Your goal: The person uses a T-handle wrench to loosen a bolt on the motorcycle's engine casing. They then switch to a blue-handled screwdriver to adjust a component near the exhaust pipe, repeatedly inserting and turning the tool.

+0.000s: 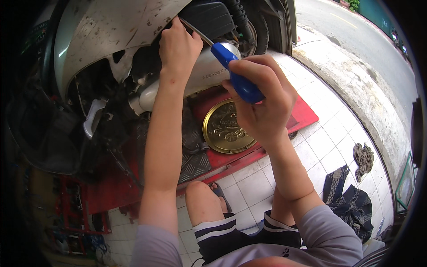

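My left hand [180,49] is at the top centre, fingers curled at the lower edge of a scuffed light scooter body panel [111,24]; its fingertips are partly hidden. My right hand [267,109] grips a blue-handled screwdriver [224,55], whose metal shaft reaches up-left to the panel edge beside my left hand. Behind both hands lie a silver exhaust muffler [207,71] and a black ribbed housing [209,18]. Below the muffler, partly behind my right hand, is a round gold tray [222,131].
The scooter stands on a red lift platform [307,113] over white floor tiles. Dark patterned cloth [353,209] and a crumpled rag [363,158] lie at right, near the doorway's kerb and the street [351,40]. A red metal frame [84,231] is at lower left.
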A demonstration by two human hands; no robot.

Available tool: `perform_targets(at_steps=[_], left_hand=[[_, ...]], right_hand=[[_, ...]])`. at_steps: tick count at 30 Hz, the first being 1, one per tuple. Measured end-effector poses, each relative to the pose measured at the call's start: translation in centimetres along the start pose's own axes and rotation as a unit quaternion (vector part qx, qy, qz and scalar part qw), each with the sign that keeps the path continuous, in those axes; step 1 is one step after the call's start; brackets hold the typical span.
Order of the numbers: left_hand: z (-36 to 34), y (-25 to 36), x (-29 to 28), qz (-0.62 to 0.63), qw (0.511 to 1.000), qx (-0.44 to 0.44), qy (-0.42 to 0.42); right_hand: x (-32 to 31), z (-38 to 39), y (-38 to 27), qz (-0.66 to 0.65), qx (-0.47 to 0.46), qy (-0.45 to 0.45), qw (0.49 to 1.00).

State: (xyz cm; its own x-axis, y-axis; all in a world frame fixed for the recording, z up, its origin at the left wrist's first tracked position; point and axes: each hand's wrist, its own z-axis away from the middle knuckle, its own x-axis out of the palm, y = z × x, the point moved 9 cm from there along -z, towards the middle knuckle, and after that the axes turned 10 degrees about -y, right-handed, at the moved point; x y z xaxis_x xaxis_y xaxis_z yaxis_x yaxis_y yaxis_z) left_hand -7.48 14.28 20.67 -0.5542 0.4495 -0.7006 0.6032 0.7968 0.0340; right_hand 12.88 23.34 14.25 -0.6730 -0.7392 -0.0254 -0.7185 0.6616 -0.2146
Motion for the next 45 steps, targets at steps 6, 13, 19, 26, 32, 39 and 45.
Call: perform_targets(at_steps=[6, 13, 19, 26, 32, 39, 45], left_hand=[[0.2, -0.2, 0.1, -0.015, 1.0, -0.021, -0.008], [0.6, 0.6, 0.3, -0.046, 0.995, -0.063, -0.054], [4.6, 2.2, 1.0, 0.222, 0.971, 0.019, -0.088], [7.7, 7.7, -3.4, 0.815, 0.534, -0.082, -0.21], [7.8, 8.2, -3.3, 0.819, 0.486, -0.211, -0.219], [7.2, 8.3, -2.1, 0.89, 0.355, -0.213, -0.191], [8.3, 7.8, -3.0, 0.895, 0.328, -0.141, -0.266]], right_hand=[[-0.8, -0.7, 0.4, -0.023, -0.016, 0.067, 0.997], [-1.1, 0.0, 2.3, -0.046, 0.119, 0.035, 0.991], [-1.9, -2.7, 1.0, -0.03, 0.16, 0.053, 0.985], [-1.7, -7.5, -3.2, 0.107, 0.046, -0.068, 0.991], [-0.4, -8.2, -4.0, 0.11, 0.032, -0.269, 0.956], [-0.8, -8.3, -4.6, 0.181, 0.112, -0.207, 0.955], [0.6, -7.7, -6.9, 0.184, 0.069, -0.261, 0.945]])
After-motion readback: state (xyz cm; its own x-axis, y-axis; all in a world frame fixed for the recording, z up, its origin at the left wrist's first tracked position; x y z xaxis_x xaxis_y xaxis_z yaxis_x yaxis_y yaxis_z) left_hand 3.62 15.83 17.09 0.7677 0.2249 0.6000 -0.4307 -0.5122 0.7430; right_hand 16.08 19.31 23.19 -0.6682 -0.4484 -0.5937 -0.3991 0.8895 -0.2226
